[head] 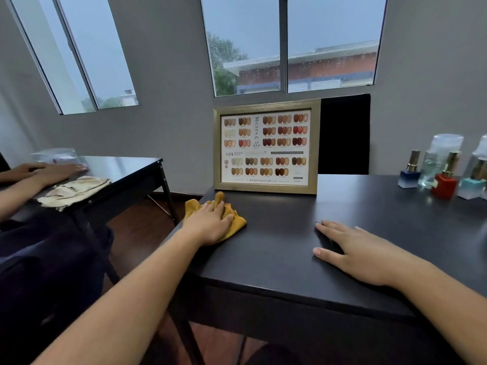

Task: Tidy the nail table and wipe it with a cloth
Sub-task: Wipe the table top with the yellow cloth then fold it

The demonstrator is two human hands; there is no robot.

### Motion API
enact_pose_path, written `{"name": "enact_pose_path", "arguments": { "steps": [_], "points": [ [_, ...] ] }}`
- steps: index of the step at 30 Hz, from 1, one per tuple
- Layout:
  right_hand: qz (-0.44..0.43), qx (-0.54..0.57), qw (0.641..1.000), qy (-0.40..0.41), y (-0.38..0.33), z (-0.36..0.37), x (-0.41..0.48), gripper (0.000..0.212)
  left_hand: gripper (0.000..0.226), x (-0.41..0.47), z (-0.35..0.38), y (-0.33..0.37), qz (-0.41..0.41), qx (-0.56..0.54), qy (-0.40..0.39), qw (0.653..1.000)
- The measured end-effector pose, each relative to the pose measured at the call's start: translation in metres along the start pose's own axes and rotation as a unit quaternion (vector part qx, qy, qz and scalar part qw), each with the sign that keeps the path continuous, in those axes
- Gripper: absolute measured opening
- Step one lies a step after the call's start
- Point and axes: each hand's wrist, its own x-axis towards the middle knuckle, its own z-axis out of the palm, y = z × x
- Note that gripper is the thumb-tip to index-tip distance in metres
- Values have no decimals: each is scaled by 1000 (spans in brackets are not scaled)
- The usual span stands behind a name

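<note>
A yellow cloth (pixel 235 216) lies bunched on the left part of the black nail table (pixel 276 262). My left hand (pixel 210 222) presses down flat on the cloth, near the table's left edge. My right hand (pixel 353 248) rests flat on the bare tabletop to the right, fingers spread, holding nothing. A gold-framed nail colour chart (pixel 266 147) stands upright at the back of the table, just behind the cloth. Several nail polish bottles, among them a blue one (pixel 409 171) and a red one (pixel 445 180), stand at the back right.
A second black table (pixel 131 172) stands to the left, across a gap of wooden floor. Another person's hands (pixel 50 172) rest on it beside a beige cloth (pixel 76 189). Clear bottles (pixel 440 154) stand behind the polishes. A black chair back (pixel 344 135) rises behind the nail table.
</note>
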Motion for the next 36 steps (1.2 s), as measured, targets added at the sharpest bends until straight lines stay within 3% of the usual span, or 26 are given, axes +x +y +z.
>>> {"name": "enact_pose_path", "arguments": {
  "steps": [2,4,10,13,15,19,23,27,32,34,36],
  "points": [
    [37,-12,999,9,2,0,0,78,64,19,-2,7,-32,9,-4,999],
    [69,-11,997,17,8,0,-1,82,63,28,3,34,-5,27,2,1000],
    [145,-13,988,41,41,-7,-3,83,62,-8,27,159,226,31,10,974],
    [162,-9,986,38,56,-11,-7,80,62,-31,36,169,301,21,8,953],
    [171,-7,984,38,66,-14,-13,78,64,-30,33,148,292,5,4,956],
    [171,-4,985,39,74,-14,-21,77,69,1,12,100,148,6,-15,989],
    [162,-13,986,37,74,-11,-22,75,68,28,11,109,100,10,-31,994],
    [154,-12,987,45,78,-8,-22,75,67,28,17,142,123,12,-18,992],
    [165,10,985,46,74,-19,-23,69,62,-7,25,205,246,-3,-2,969],
    [166,19,981,98,70,-28,-24,57,59,-21,25,212,285,-23,-11,958],
    [141,45,968,202,58,-36,-21,46,50,-30,17,196,287,-98,27,952]
  ]
}}
